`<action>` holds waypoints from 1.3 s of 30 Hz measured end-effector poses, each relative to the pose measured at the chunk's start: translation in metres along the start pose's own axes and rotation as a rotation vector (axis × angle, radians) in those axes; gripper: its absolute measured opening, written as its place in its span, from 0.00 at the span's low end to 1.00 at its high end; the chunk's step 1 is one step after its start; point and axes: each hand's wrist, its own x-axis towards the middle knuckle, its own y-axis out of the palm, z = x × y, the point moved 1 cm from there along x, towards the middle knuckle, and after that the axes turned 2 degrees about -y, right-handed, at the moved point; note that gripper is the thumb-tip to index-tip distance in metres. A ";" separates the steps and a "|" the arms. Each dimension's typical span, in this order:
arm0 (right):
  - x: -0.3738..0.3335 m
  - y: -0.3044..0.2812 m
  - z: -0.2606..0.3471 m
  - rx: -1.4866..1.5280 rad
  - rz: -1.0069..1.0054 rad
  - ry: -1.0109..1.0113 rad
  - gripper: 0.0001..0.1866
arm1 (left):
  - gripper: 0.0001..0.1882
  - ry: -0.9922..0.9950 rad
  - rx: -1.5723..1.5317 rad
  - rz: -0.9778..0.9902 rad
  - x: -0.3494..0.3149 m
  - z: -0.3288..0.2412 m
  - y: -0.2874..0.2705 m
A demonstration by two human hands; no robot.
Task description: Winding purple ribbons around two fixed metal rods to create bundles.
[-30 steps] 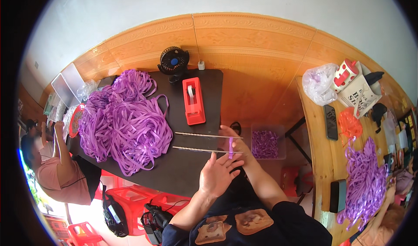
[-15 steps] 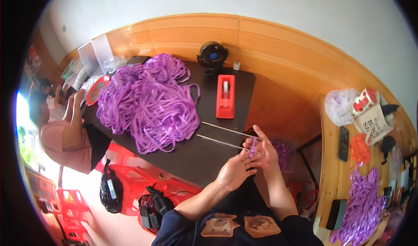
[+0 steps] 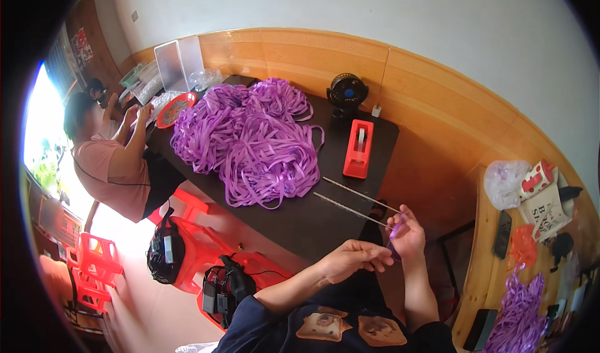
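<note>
Two thin metal rods lie side by side over the black table's near right part and stick out past its edge. A short purple ribbon crosses their near ends and hangs down. My right hand is raised beside these ends, thumb and fingers closed on the ribbon. My left hand is just below and left, its fingers bent together with the tips at the ribbon's hanging part; the exact contact is hard to see. On the table is a large heap of purple ribbon, with a red tape dispenser to its right.
A small black fan stands at the back of the table. Another person sits at the left near a red plate. Red stools with bags stand front left. A wooden bench at right bears more ribbon, bags and a phone.
The view has swung left, so the scene sits further right. My right hand's spread fingers have closed in on the ribbon. My left hand has drawn down from the rods, its fingers closer together.
</note>
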 end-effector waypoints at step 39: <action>-0.075 0.112 -0.009 -1.091 0.336 -0.669 0.03 | 0.27 0.823 1.718 -0.663 -0.047 -0.086 -0.020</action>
